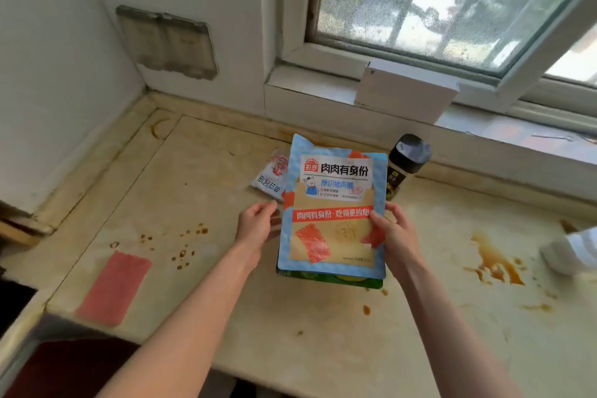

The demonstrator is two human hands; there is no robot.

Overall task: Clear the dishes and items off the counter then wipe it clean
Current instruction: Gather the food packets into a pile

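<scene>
A blue food packet (332,203) with red and white print is held up above the stained beige counter (206,191). My right hand (392,233) grips its right edge, and my left hand (256,226) holds its left edge with fingers behind it. A green packet (339,281) peeks out underneath it in the same grip. Behind lie a small white sachet (269,176) and a black-capped spice jar (405,165). A pink cloth (113,287) lies flat at the counter's front left.
Brown sauce is spilled at the right (494,262), with drops at the left (184,249). A white object (571,252) sits at the right edge. A white box (403,90) stands on the window sill. Walls close the left corner.
</scene>
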